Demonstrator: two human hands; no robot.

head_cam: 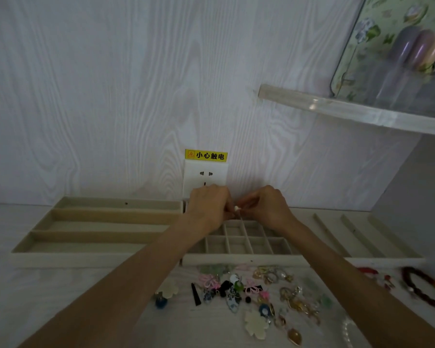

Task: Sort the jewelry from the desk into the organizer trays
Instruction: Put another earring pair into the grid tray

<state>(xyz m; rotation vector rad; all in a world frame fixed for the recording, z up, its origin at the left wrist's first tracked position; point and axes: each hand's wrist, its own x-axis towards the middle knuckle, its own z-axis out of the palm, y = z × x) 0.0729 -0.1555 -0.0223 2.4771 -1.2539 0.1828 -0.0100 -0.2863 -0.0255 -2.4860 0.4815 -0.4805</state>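
Nearest on the pale wood-grain surface [60,297] lay a loose heap of jewelry [259,295]: pink bow-shaped pieces, gold-toned rings and charms, a blue bead, a white flower-shaped piece and an amber pendant, many overlapping and hard to tell apart. At the near right a dark red beaded bracelet [422,290] ran off the frame's edge.

Beyond the heap three beige organizer trays stood side by side. The left tray [91,237] had long channels running left to right. The middle tray [239,244] was split into small square cells, partly covered by the forearms. The right tray [377,237] had long slanted channels.

Over the far part of the middle tray the two hands met. The left hand [210,207] and right hand [266,205] both had fingers curled, pinching a small white-tipped piece [236,208] between them; a thin pale stem hung down from it. What kind of piece it was could not be made out.

Behind stood a white wood-grain wall with a white socket [206,175], its lower part hidden by the left hand. A yellow warning sticker [206,155] above it read "小心触电". At the far right a clear acrylic shelf [357,113] carried a clear box [397,54], cut off by the frame, with blurred pastel items inside.
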